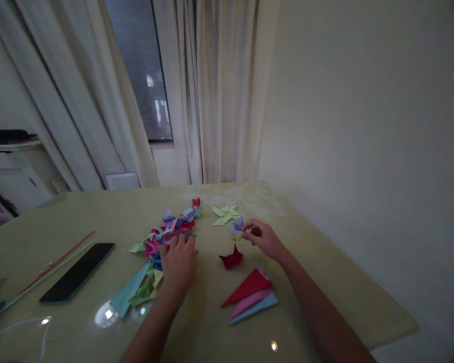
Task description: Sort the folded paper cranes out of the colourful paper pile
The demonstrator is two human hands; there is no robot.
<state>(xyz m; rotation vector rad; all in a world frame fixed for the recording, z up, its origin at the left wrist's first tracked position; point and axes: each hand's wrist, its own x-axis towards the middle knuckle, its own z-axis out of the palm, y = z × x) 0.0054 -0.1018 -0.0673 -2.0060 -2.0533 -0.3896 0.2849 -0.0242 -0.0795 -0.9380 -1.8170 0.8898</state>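
My left hand [179,262] rests against a long heap of folded paper figures [170,229] in many colours. Its fingers are stretched out over the heap's near right side, and the fingertips partly cover the figures. My right hand [263,237] is closed in a pinch on a small yellow folded paper piece [237,238]. A purple paper figure [238,224] lies right beside those fingertips. Just beyond is a pale green pinwheel-shaped paper figure [226,215]. Nearer to me, between the hands, a dark red folded paper figure [231,258] sits on the table.
Red, pink and blue folded paper cones [251,295] lie in front of my right forearm. On the left are a black phone [77,273], thin pink and green sticks [56,266] and a white cable [18,325]. A wall [363,151] borders the table's right side.
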